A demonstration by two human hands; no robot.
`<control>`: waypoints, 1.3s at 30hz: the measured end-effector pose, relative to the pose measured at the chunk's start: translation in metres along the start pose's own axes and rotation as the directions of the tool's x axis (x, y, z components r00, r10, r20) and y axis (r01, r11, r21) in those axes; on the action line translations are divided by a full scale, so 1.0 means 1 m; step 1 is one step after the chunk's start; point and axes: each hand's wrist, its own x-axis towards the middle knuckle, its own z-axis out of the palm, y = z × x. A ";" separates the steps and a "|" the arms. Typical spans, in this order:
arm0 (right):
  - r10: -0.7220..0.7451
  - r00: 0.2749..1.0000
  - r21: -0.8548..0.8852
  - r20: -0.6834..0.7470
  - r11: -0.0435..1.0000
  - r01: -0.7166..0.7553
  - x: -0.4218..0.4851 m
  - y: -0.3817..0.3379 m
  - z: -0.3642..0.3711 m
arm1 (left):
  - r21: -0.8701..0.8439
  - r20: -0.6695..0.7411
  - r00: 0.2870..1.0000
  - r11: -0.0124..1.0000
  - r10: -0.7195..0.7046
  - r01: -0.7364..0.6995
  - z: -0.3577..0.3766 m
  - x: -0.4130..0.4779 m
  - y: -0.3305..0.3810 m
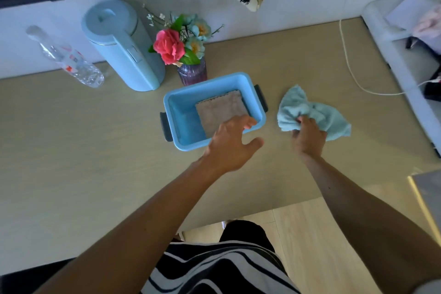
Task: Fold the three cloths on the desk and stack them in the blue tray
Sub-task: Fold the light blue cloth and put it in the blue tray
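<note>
The blue tray (181, 100) with dark handles stands mid-desk. Inside it lies a folded grey-pink cloth (219, 110), flat against the right side. My left hand (231, 143) hovers over the tray's near right corner, fingers spread, holding nothing. To the right of the tray a crumpled light blue cloth (310, 107) rests on the desk. My right hand (309, 137) has its fingers closed on the near middle of that cloth. I see no third cloth on the desk.
Behind the tray stand a purple vase of flowers (192, 74), a pale blue kettle (124, 48) and a tilted plastic bottle (71, 62). A white cable (350, 67) runs at the right. A grey shelf unit (405, 55) borders the desk's right side.
</note>
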 end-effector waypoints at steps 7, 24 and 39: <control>0.067 0.965 0.571 -0.254 0.816 0.093 0.007 -0.060 -0.134 | -0.003 -0.067 0.994 0.996 0.090 -0.091 -0.039 -0.017 -0.003; -0.512 0.836 0.932 0.200 0.363 -0.001 -0.102 -0.341 -0.266 | -0.080 -0.428 0.805 0.870 0.412 -0.487 -0.253 -0.080 0.007; -0.830 0.528 0.749 0.180 0.463 0.473 -0.196 -0.474 -0.217 | -0.683 -0.389 0.916 0.698 -0.100 -0.214 -0.333 -0.164 -0.101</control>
